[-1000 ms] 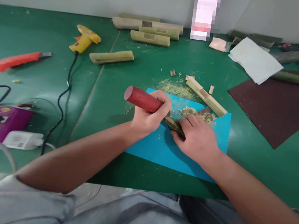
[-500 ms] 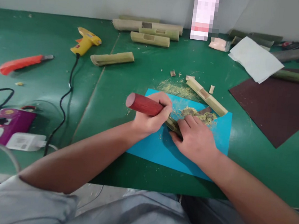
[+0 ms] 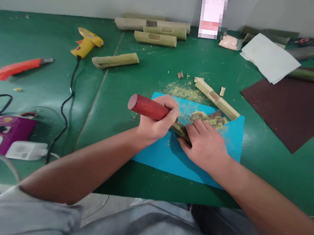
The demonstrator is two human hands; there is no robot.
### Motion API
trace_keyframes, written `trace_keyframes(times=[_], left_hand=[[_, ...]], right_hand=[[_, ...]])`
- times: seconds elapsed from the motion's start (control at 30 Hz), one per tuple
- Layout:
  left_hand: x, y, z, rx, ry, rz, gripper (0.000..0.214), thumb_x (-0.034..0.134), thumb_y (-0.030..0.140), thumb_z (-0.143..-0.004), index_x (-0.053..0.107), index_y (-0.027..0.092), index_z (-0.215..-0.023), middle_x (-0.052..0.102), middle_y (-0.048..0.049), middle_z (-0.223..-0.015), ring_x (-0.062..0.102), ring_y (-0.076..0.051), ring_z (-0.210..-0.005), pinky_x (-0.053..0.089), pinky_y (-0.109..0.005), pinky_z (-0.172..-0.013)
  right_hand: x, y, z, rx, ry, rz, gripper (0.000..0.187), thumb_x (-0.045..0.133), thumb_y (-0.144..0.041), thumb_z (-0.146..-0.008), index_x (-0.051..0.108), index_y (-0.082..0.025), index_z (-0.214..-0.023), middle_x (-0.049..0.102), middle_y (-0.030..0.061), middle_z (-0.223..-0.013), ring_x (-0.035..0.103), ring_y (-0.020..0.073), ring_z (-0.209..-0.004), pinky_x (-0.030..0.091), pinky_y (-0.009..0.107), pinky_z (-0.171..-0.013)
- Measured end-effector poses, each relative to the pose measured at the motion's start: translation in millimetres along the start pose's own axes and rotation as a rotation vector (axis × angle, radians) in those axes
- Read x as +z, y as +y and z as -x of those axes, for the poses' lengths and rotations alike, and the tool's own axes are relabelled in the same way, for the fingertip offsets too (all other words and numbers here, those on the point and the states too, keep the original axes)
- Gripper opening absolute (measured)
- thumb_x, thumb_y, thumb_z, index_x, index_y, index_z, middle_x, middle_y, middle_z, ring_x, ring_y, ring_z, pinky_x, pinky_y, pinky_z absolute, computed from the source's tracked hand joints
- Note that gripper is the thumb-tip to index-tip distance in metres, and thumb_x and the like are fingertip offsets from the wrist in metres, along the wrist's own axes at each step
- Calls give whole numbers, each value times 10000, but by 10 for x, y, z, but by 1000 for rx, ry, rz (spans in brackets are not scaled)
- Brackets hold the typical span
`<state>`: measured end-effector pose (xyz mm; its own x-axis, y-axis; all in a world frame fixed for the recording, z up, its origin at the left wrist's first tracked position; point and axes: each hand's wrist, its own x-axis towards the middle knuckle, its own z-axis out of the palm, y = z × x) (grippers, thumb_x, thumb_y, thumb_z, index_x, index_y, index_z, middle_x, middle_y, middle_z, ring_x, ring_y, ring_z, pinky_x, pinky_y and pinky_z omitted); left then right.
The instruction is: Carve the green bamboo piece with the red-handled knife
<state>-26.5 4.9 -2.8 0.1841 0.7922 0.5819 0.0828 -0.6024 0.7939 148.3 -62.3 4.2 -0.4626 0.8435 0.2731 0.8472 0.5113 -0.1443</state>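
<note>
My left hand (image 3: 158, 119) is closed around a tool with a thick red wooden handle (image 3: 149, 107); its working end is hidden by the fingers and the bamboo. Just right of it, my right hand (image 3: 207, 141) grips a short bamboo piece (image 3: 181, 130), fingers over the top and thumb along the near side. Both hands are over a blue sheet (image 3: 196, 172). Yellowish shavings (image 3: 219, 121) are heaped beyond my right knuckles. A bamboo piece with a cut-out (image 3: 224, 106) lies slanted at the sheet's far edge.
On the green table (image 3: 113, 97) lie a yellow glue gun (image 3: 87, 43), an orange utility knife (image 3: 20, 68), a purple power strip (image 3: 20, 133) with cables, and several bamboo pieces (image 3: 155, 38). To the right are a dark brown sheet (image 3: 291, 115) and white paper (image 3: 270, 57).
The red handle and my left hand have shifted slightly left. My right hand keeps its grip on the bamboo piece. The whole view has moved a little.
</note>
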Motion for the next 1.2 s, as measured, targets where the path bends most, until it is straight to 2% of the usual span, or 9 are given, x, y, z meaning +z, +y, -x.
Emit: trace_keyframes(times=[0.17, 0.47, 0.67, 0.73, 0.8, 0.87, 1.03, 1.2], left_hand=[[-3, -35, 0, -1, 24, 40, 224, 613, 75, -859, 606, 188, -666, 620, -2, -660, 590, -115, -627, 488, -271, -606], [-1, 18, -7, -61, -20, 24, 206, 614, 64, -825, 630, 191, -664, 640, 1, -678, 600, -116, -637, 509, -269, -611], [10, 87, -21, -197, -66, 95, 211, 614, 89, -801, 619, 197, -620, 639, -4, -649, 606, -130, -604, 524, -287, -580], [22, 84, -27, -245, -36, 126, 203, 613, 91, -779, 612, 194, -605, 630, 0, -637, 582, -118, -570, 511, -277, -543], [32, 65, -31, -274, 43, 168, 199, 609, 87, -767, 613, 190, -596, 607, 8, -614, 547, -100, -525, 473, -257, -491], [36, 40, -32, -271, 94, 176, 210, 603, 79, -769, 613, 190, -591, 587, 11, -590, 541, -98, -516, 453, -250, -472], [33, 23, -24, -198, 68, 109, 219, 606, 47, -768, 617, 199, -611, 616, 5, -630, 575, -113, -560, 481, -265, -511], [44, 47, -30, -206, 87, 114, 211, 609, 57, -760, 626, 198, -604, 616, 1, -625, 574, -110, -556, 467, -252, -494]], right_hand=[[-15, -6, 1, 4, -2, 6, 197, 705, -348, -935, 699, -153, -906, 697, 109, -907, 637, 268, -887, 451, 375, -746], [-5, -4, -5, -21, 18, 5, 183, 713, -331, -930, 701, -152, -894, 687, 99, -878, 633, 264, -858, 448, 376, -718], [-33, -9, 3, -18, -32, -10, 164, 686, -314, -950, 707, -154, -917, 687, 98, -882, 624, 260, -857, 436, 374, -712], [-40, -12, 0, -5, -52, -13, 168, 686, -321, -952, 708, -157, -924, 689, 100, -893, 625, 263, -866, 432, 373, -706], [-44, -14, -4, 9, -62, -13, 175, 696, -331, -947, 708, -157, -928, 692, 103, -906, 628, 266, -875, 430, 372, -698], [-48, -14, -7, 15, -70, -11, 185, 700, -340, -946, 710, -156, -935, 694, 106, -917, 631, 269, -883, 429, 372, -699], [-50, -8, -11, 0, -74, -10, 186, 698, -338, -950, 717, -154, -932, 693, 101, -909, 628, 263, -879, 432, 370, -720], [-35, -4, -8, -3, -57, -6, 189, 701, -340, -949, 721, -153, -922, 692, 102, -904, 626, 259, -875, 428, 365, -717]])
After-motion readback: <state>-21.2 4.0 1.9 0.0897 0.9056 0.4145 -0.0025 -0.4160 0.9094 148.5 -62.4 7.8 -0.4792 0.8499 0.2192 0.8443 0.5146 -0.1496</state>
